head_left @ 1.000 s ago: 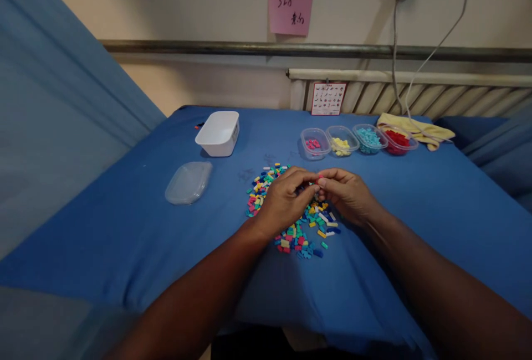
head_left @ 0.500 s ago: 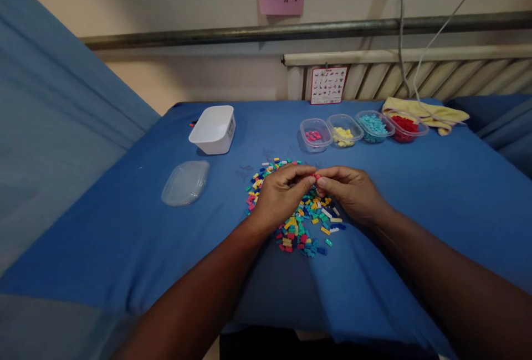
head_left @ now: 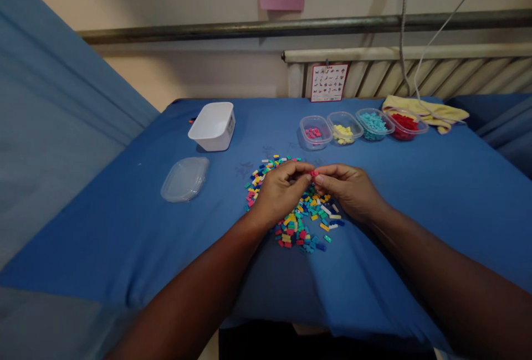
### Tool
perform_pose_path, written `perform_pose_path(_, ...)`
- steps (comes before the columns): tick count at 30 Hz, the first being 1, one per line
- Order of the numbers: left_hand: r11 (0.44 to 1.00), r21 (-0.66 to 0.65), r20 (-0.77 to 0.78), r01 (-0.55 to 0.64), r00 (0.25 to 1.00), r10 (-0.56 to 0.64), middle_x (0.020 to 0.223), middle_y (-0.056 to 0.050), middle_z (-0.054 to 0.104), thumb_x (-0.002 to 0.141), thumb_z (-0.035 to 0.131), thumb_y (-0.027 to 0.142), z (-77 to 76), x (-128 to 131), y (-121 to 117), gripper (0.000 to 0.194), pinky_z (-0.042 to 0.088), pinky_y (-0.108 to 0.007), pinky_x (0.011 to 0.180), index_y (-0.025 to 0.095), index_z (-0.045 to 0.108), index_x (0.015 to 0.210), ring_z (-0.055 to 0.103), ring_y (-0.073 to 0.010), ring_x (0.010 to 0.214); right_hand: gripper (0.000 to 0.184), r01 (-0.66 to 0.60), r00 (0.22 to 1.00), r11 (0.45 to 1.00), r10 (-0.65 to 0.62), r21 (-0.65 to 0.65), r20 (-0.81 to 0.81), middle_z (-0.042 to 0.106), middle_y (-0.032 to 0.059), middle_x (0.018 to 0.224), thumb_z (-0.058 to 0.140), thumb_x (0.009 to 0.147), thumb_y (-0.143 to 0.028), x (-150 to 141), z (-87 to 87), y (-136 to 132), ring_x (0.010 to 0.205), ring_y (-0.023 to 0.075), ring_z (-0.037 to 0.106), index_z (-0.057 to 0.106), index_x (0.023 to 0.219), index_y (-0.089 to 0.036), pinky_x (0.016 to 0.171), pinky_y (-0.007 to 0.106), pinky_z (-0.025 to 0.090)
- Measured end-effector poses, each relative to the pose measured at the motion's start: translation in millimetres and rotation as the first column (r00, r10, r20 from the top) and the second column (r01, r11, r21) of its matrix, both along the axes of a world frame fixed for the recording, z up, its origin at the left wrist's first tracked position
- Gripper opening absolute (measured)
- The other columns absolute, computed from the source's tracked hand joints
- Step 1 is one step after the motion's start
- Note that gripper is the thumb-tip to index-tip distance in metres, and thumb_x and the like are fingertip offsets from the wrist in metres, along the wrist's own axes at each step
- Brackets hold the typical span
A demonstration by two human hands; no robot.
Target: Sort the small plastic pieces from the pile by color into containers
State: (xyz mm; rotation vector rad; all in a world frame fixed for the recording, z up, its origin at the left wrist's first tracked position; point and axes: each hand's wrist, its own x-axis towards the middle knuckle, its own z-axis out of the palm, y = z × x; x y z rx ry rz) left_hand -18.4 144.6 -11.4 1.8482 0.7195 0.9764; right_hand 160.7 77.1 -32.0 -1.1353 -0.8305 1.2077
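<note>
Over a pile of small coloured toy bricks [head_left: 293,221], both hands meet at the fingertips around a small pinkish-red brick [head_left: 314,174]. Thumb and forefinger of my left hand [head_left: 281,188] pinch it from the left. My right hand [head_left: 349,189] grips it from the right, its fingers curled. Whether it is one brick or two pressed together I cannot tell. The pile is mixed yellow, green, blue, white and red, and is partly hidden beneath the hands.
Behind the pile stand clear tubs of pink bricks [head_left: 316,141], yellow bricks [head_left: 344,134], light-blue bricks [head_left: 374,124] and red bricks [head_left: 404,126]. A yellow cloth [head_left: 449,113] lies at the back right. On the left are a white box [head_left: 213,141] and a clear lid [head_left: 185,179].
The hands stay together on the pinkish-red brick, with slight finger movement that now shows more of it. The whole view has shifted a little.
</note>
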Motion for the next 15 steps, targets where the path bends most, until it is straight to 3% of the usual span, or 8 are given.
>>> perform_pose_path(4,0.999,-0.051,0.013,0.001,1.0,-0.001,0.094,-0.004,0.078,0.097,0.07,0.025,-3.2,1,-1,0.014,0.058,-0.027,0.076,0.018,0.078,0.105,0.073,-0.0151,0.083,0.029,0.016,0.999,1.0,-0.017,0.016,0.051,0.078,0.0018,0.077,0.098,0.077,-0.046,-1,1.9,-1,0.069,0.0154,0.067,0.088,0.094,-0.023,0.07,0.031,0.056)
perform_pose_path(15,0.999,0.024,-0.037,-0.034,0.999,0.035,0.094,-0.004,0.077,0.096,0.069,0.022,-7.5,0,0,0.013,0.055,-0.026,0.075,0.018,0.078,0.105,0.071,-0.0144,0.082,0.028,0.07,0.975,0.996,-0.081,0.064,0.206,0.08,0.003,0.08,0.096,0.075,-0.047,-6,11.0,-4,0.072,0.0176,0.069,0.088,0.088,-0.024,0.073,0.035,0.06)
